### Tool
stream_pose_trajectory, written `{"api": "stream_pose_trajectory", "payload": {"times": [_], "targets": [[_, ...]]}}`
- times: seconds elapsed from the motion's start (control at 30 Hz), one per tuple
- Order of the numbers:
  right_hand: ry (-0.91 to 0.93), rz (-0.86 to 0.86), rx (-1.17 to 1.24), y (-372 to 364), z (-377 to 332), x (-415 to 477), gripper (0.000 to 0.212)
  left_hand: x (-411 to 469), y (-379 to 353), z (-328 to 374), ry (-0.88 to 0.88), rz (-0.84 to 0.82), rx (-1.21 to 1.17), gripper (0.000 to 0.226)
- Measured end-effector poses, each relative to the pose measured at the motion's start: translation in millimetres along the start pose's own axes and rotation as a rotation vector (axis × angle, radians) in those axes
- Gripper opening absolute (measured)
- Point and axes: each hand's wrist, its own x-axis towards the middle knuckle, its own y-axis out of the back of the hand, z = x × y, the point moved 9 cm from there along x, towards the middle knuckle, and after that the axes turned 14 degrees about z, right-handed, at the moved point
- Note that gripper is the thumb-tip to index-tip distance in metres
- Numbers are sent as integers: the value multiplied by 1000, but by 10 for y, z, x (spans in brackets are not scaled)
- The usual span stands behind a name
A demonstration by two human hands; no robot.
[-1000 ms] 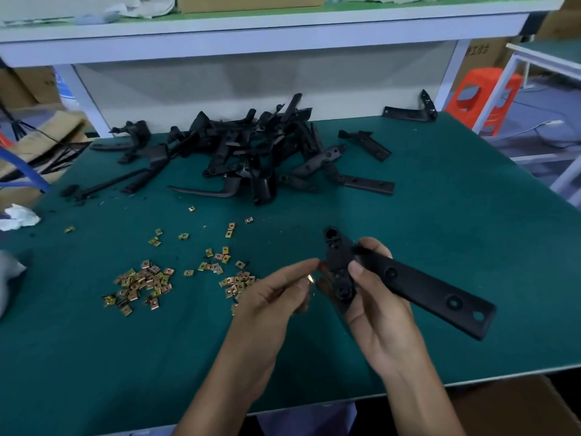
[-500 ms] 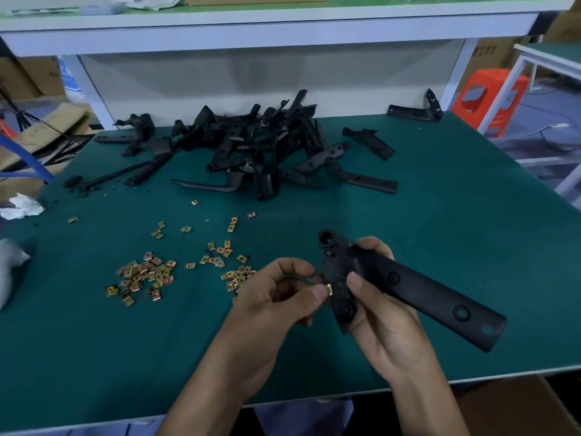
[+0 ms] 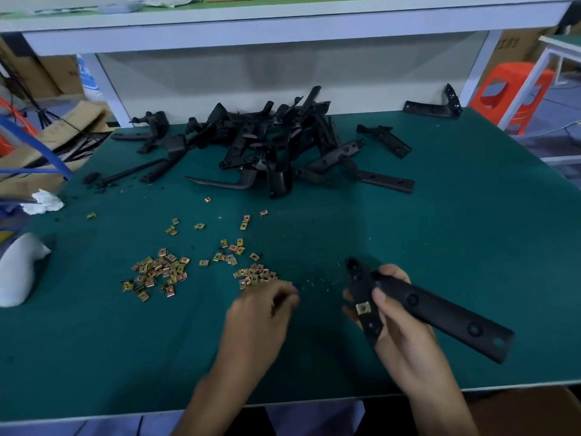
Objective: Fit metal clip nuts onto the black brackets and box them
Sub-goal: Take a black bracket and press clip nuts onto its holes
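Note:
My right hand [image 3: 399,322] grips a black L-shaped bracket [image 3: 440,313] above the green table, its long arm pointing right. A gold clip nut [image 3: 363,308] sits on the bracket's short arm, just left of my thumb. My left hand [image 3: 264,309] is blurred and hovers palm down at the near edge of the loose gold clip nuts [image 3: 254,275], fingers curled. Whether it holds a nut I cannot see. A second cluster of clip nuts [image 3: 157,272] lies further left. A pile of black brackets [image 3: 270,143] lies at the back of the table.
The green table [image 3: 440,215] ends at a white front edge. One bracket [image 3: 434,105] lies at the back right corner. White crumpled paper [image 3: 44,201] and a white object [image 3: 19,269] sit at the left edge. An orange stool [image 3: 509,92] stands beyond the right side.
My left hand pushed a clip nut onto the bracket's short arm, then let go and moved left toward the loose nuts. The right hand kept hold of the bracket.

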Motion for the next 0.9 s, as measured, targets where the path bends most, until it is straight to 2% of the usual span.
{"api": "stream_pose_trajectory", "payload": {"times": [0.03,0.1,0.17,0.27,0.33,0.43,0.53,0.63,0.77,0.9], "targets": [[0,4,15,-17,-29,29,26,74,40,-34,-63,61,129,10],[-3,-4,44,-86,-74,81,27,182,-32,-107,-125,75,255,18],[-13,-25,68,-183,-90,119,27,253,-128,-153,-151,43,290,21],[-38,-43,80,-291,-51,163,27,319,-159,-133,-177,38,256,10],[-61,-45,85,-316,5,174,26,342,-135,-132,-131,35,186,3],[-83,-33,93,-287,83,192,22,339,-108,-193,36,19,-6,11],[-71,-38,77,-264,93,225,11,325,12,-162,72,86,-168,13],[-80,-20,63,-238,110,265,6,352,49,-191,119,70,-276,19],[-79,5,17,-222,137,278,3,392,46,-332,322,69,-472,14],[-102,98,-78,-183,166,257,26,395,82,-325,392,64,-597,11]]}}
